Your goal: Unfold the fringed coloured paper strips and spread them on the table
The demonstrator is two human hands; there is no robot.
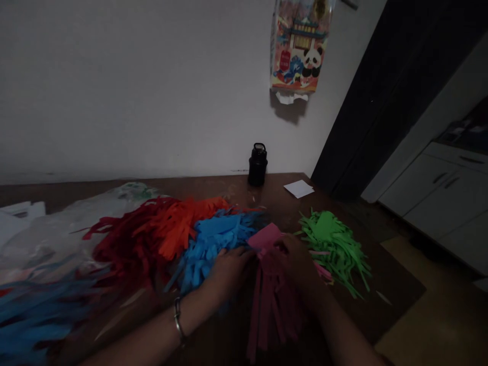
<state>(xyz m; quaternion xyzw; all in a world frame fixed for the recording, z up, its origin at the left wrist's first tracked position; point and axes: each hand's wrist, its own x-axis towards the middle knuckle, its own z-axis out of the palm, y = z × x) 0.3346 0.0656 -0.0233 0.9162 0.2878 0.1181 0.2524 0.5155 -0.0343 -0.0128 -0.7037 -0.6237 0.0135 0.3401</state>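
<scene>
Pink paper fringe (266,235) lay on the brown table (278,201), between both hands, strips trailing toward the wearer. Right hand (299,259): fingers curled onto the fringe's upper part; could not tell whether they pinched it. Left hand (231,267): palm down, fingers partly extended to the pink band, beside blue paper fringe (217,236); grip hidden by dim light and blur.

Risks (judged): a sideways pull might have snagged blue or green paper fringe (335,249) strips; tugging strips alone could have torn them.

Clearance: left crowded by red and orange fringes; green pile close on the right, table edge beyond. Bare wood showed near the black bottle (257,166).
</scene>
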